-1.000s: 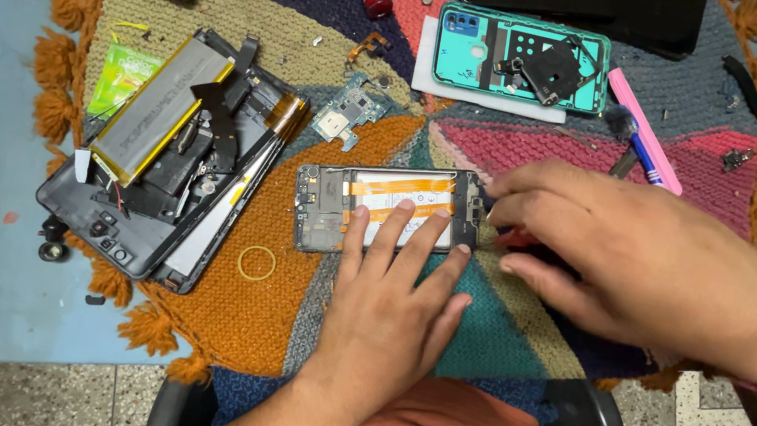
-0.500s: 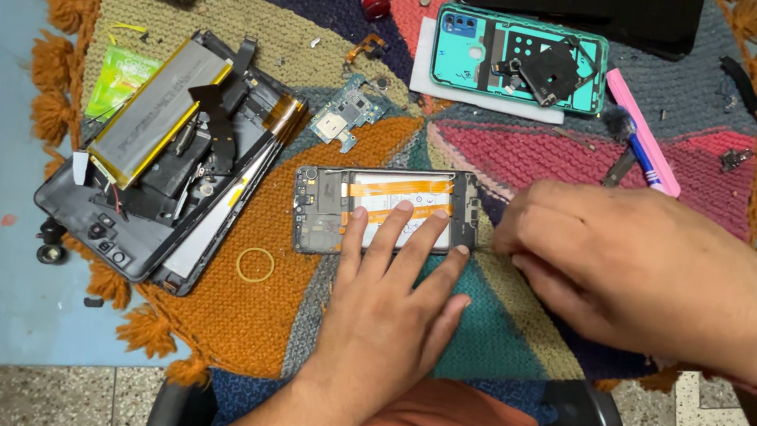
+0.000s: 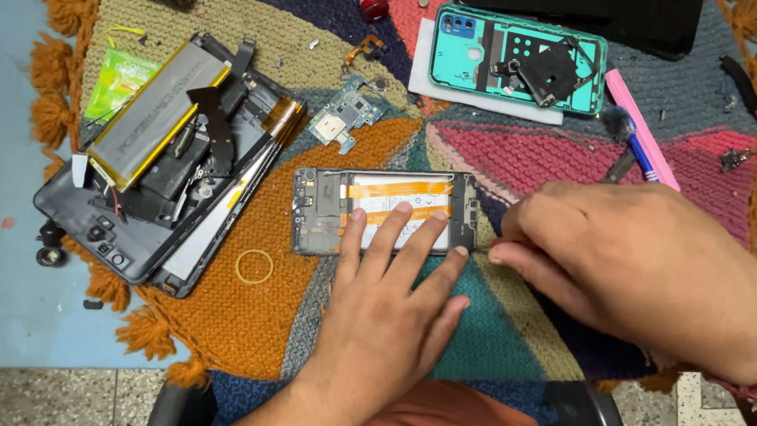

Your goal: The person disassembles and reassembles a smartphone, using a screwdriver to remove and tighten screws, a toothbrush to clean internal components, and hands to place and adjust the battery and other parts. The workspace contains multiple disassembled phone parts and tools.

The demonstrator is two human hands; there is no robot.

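**Phone teardown, about midway by the look of it**

Head view: the opened phone (image 3: pixel 384 212) lies mid-mat, back already off, battery not yet out. Left hand (image 3: pixel 383 315) presses flat on it, fingers spread. Right hand (image 3: pixel 639 260) is pinched at its right end; can't tell what's in it. A teal back cover (image 3: pixel 519 60) sits far off, a gutted tablet (image 3: pixel 159 158) to the left.

Green packet (image 3: pixel 118 85) (rectangular) far left
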